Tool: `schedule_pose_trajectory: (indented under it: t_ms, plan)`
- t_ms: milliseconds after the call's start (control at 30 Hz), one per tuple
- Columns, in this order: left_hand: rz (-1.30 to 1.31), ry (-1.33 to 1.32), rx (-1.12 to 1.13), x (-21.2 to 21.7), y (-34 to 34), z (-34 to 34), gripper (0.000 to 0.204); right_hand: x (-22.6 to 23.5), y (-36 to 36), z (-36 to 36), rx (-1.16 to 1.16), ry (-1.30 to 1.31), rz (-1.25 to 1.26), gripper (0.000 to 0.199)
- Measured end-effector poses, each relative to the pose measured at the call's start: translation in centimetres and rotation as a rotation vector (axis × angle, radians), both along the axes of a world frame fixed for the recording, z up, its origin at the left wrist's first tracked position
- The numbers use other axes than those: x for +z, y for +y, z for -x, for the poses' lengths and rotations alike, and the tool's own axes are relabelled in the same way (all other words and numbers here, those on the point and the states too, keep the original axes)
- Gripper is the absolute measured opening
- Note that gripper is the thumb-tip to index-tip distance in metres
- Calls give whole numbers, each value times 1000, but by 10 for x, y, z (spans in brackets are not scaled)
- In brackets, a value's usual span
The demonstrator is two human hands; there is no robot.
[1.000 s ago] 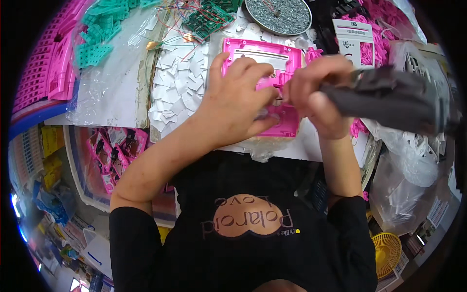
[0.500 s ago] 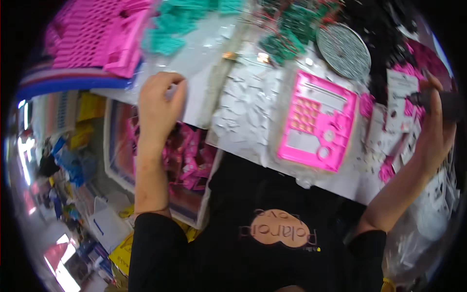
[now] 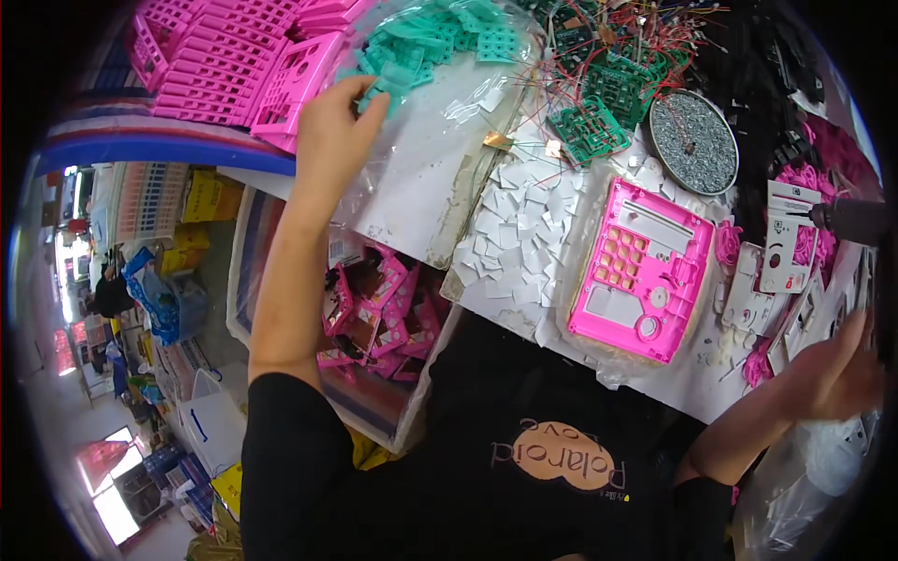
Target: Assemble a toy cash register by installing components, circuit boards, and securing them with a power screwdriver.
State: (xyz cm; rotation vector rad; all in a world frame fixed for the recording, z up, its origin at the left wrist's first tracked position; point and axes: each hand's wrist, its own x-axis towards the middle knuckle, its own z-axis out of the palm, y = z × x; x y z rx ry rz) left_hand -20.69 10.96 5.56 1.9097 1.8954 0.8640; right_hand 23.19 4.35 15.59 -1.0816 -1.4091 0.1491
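Observation:
My left hand (image 3: 335,136) is at the edge of a pile of teal rubber keypads (image 3: 398,42), thumb and fingers pinched on one teal keypad (image 3: 397,80). My right hand (image 3: 849,369) is low at the right rim, smeared by motion, its fingers unclear. Above it, a black powered screwdriver (image 3: 849,222) points left, with no hand on it. In front of me, a pink plastic housing (image 3: 644,271) lies open side up on a clear-wrapped pad, with a grid of square holes, a slot and round rings.
White square pieces (image 3: 514,224) cover the table left of the housing. Beyond are green circuit boards (image 3: 594,126) with red wires and a round tin (image 3: 694,140) of small metal parts. Pink housings (image 3: 220,65) stack at far left; a bin (image 3: 426,411) below holds pink parts. White panels (image 3: 784,238) lie right.
My left hand has moved up to the teal keypads and pinched one. My right hand has let go of the screwdriver and dropped toward me. The view has shifted slightly.

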Motion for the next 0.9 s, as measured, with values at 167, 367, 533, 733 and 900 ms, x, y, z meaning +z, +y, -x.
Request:
schedule_pose_trajectory:
  t_ms: [167, 367, 533, 733, 900]
  plan:
    - [510, -1074, -199, 29, -65, -106, 29, -53, -31, 18, 436, -313, 99, 33]
    - [1065, -1491, -416, 9, -110, -161, 35, -75, -16, 31, 800, -300, 272, 39]
    - [1304, -1238, -617, 5, -134, -177, 40, -67, -38, 5, 1175, -121, 570, 25]
    - [422, -653, -308, -20, -99, -133, 30, -69, -14, 11, 896, -586, 620, 21]
    - [172, -456, -309, -17, -62, -137, 23, -96, 24, 32, 778, -757, 610, 24]
